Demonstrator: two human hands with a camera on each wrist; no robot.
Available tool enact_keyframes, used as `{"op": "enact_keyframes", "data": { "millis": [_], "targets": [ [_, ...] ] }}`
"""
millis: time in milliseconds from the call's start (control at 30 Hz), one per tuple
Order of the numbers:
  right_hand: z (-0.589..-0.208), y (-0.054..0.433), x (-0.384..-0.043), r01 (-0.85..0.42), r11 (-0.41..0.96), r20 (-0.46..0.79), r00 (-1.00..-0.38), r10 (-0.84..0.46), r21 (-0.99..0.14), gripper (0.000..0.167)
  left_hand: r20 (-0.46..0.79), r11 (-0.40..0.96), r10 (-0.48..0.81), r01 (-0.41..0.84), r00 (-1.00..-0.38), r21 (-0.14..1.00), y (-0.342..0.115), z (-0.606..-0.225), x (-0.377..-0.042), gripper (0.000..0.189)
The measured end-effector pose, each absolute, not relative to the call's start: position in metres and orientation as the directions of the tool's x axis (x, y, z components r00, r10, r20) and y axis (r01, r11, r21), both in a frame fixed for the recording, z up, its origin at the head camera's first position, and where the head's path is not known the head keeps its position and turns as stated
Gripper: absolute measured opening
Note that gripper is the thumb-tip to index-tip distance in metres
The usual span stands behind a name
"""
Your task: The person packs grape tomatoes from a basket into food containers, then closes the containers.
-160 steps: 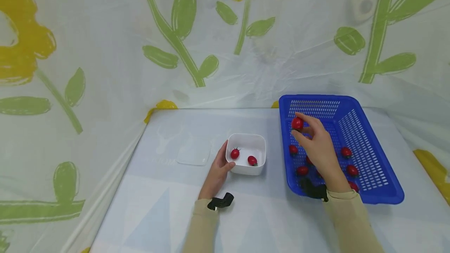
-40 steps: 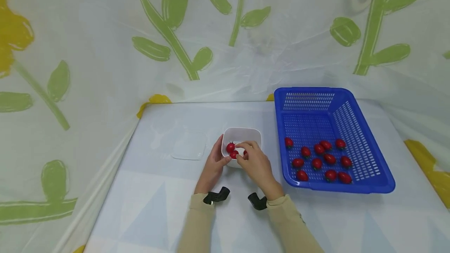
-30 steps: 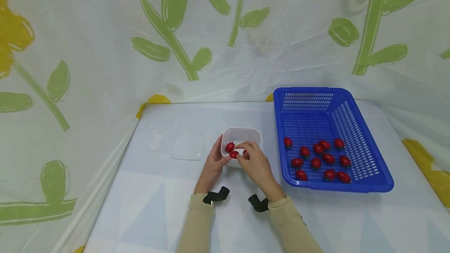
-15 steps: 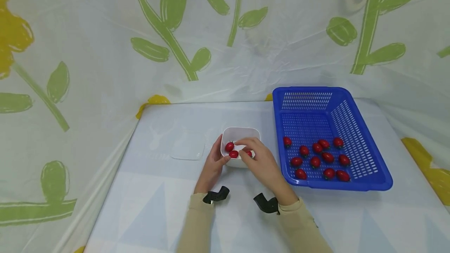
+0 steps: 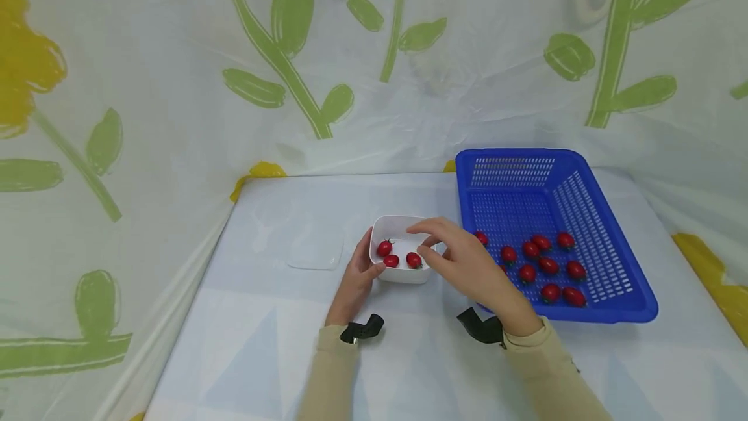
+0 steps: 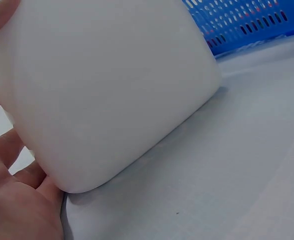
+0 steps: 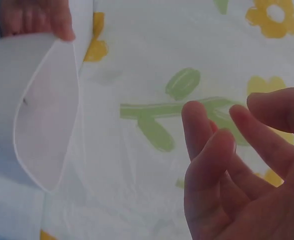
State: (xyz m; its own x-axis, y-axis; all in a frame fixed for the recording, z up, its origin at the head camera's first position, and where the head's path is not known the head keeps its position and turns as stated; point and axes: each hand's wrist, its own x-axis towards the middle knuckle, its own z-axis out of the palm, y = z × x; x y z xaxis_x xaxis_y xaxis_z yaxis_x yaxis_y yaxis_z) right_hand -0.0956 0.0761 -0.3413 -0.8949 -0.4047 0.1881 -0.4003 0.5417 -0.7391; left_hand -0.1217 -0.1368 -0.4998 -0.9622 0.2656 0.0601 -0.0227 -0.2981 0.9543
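My left hand (image 5: 356, 281) grips the left side of a square white plastic container (image 5: 403, 277), its thumb at the front rim and its fingers along the wall. Inside lie three cherry tomatoes (image 5: 413, 260), some with green stalks. In the left wrist view the container's outer wall (image 6: 112, 90) fills most of the frame, with my left hand (image 6: 17, 195) at its edge. My right hand (image 5: 476, 271) hovers by the container's right edge, fingers bent loosely and holding nothing. The right wrist view shows the gap between thumb and fingers of that hand (image 7: 251, 185).
To the right stands a blue perforated basket (image 5: 621, 239) with several cherry tomatoes (image 5: 549, 266) in its front half; my right hand and wrist cover its left front edge. A clear lid (image 5: 315, 255) lies left of the container. A flower-patterned sheet (image 5: 193, 83) hangs behind the table.
My right hand held a tomato above the basket, then reached into the container, and has now drawn back to the right without it. The container holds three tomatoes instead of two; my left hand stays.
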Motion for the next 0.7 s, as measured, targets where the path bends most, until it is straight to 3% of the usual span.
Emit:
{"op": "enact_keyframes", "data": {
  "millis": [333, 700],
  "targets": [
    [-0.346, 0.118, -0.124, -0.294, 0.630, 0.064, -0.930, -0.362, -0.718, 0.036, 0.081, -0.308, 0.280, -0.010, -0.957, 0.951, -0.137, -0.500, -0.120, 0.070],
    [-0.365, 0.167, -0.153, -0.204, 0.636, -0.035, -0.939, -0.342, -0.744, 0.051, 0.053, -0.291, 0.252, -0.023, -0.966, 0.957, -0.137, -0.512, -0.124, 0.069]
  ]
}}
